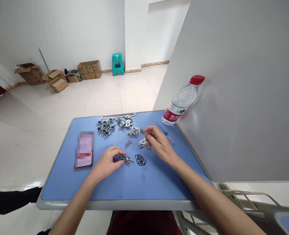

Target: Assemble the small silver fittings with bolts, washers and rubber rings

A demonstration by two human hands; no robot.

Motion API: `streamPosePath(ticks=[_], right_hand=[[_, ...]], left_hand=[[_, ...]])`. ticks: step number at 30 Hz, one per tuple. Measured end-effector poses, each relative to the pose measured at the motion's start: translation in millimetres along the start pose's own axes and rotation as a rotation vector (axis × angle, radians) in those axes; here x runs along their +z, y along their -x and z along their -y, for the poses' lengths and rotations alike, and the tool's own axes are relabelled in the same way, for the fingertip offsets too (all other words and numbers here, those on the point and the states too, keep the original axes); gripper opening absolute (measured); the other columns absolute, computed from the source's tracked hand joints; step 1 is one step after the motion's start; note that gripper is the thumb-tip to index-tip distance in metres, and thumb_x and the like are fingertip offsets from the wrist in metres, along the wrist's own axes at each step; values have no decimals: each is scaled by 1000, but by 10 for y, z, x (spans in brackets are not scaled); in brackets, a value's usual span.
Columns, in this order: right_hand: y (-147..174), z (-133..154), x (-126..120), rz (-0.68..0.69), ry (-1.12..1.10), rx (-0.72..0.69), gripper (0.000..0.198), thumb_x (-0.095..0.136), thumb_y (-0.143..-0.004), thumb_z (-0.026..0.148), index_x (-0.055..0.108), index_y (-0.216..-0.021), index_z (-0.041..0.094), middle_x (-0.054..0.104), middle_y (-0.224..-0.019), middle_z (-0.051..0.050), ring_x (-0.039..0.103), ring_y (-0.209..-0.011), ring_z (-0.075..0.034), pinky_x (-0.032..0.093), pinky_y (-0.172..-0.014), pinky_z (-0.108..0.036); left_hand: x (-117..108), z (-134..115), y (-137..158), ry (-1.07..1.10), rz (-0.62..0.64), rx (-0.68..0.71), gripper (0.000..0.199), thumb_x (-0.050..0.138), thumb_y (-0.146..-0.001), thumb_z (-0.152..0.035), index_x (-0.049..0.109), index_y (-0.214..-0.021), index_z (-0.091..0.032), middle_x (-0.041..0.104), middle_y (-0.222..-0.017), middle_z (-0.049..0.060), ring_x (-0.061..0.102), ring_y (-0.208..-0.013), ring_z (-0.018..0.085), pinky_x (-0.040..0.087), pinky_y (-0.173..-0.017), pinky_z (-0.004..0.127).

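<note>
My left hand (109,162) is at a small metal fitting (127,159) with a thin upright pin, thumb and forefinger closed about its left end. Above the right side of the table is my right hand (159,142), its fingers bent together; whatever they may hold is hidden. Under those fingers lie flat metal plates (142,142). Black rubber rings (140,160) are heaped between the two hands. Beyond them sits a small cluster of screws (128,144). Silver metal parts (135,131) lie farther back, left of my right fingertips.
Several fittings with black centres (106,127) and more metal pieces (126,122) lie at the back. A phone (84,150) rests at left. A screwdriver (168,136) and a water bottle (180,102) are at right, beside a grey partition (244,98).
</note>
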State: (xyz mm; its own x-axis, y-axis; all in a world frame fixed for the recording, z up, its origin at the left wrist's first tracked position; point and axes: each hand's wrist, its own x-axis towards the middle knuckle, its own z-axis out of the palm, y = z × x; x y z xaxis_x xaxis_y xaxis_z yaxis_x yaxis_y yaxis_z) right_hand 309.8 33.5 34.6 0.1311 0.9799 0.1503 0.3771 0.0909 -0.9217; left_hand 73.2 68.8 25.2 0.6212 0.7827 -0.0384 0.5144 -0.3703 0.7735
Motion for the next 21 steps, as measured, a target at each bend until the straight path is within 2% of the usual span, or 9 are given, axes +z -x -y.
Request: streamPosePath(ticks=[3,6,9,11,15,21], right_hand=[[-17,-9,16,45,187,-61,10,40,-83,16,50,-82,21,49,-66,3,42,-57,-13,34,-56,-26],[-60,-56,31,128,414,-179,15,44,-80,12,56,-85,19,60,-80,-1,46,-60,-13,35,-61,-27],[-134,-111,-48,118,586,-134,19,46,-85,12,62,-93,18,65,-96,-6,52,-66,-14,36,-63,-27],[-176,-124,-150,84,633,-68,19,48,-86,11,64,-93,18,66,-97,-7,56,-72,-15,36,-64,-27],[-185,-85,-279,210,643,-36,14,53,-87,16,67,-90,19,66,-88,-4,58,-74,-17,39,-65,-27],[-128,-64,-128,368,685,-70,23,56,-89,18,65,-110,22,66,-101,-6,63,-80,-19,42,-72,-29]], left_hand=[[-120,29,-113,-16,114,-6,27,50,-74,-6,69,-88,-20,63,-91,1,59,-76,14,45,-64,25],[-162,74,-190,-27,82,-11,26,45,-74,-7,66,-82,-18,60,-83,0,51,-64,11,38,-57,23],[-154,100,-207,-29,27,5,19,46,-79,-12,64,-79,-18,60,-83,0,49,-63,11,38,-58,24],[-146,105,-201,-24,7,16,17,46,-82,-15,64,-80,-18,59,-83,1,50,-64,12,38,-59,24],[-139,107,-198,-25,0,20,17,47,-83,-18,64,-80,-18,59,-82,1,50,-63,12,39,-58,24],[-139,121,-212,-35,-3,26,17,48,-83,-17,65,-81,-18,60,-83,1,50,-65,12,40,-60,24]])
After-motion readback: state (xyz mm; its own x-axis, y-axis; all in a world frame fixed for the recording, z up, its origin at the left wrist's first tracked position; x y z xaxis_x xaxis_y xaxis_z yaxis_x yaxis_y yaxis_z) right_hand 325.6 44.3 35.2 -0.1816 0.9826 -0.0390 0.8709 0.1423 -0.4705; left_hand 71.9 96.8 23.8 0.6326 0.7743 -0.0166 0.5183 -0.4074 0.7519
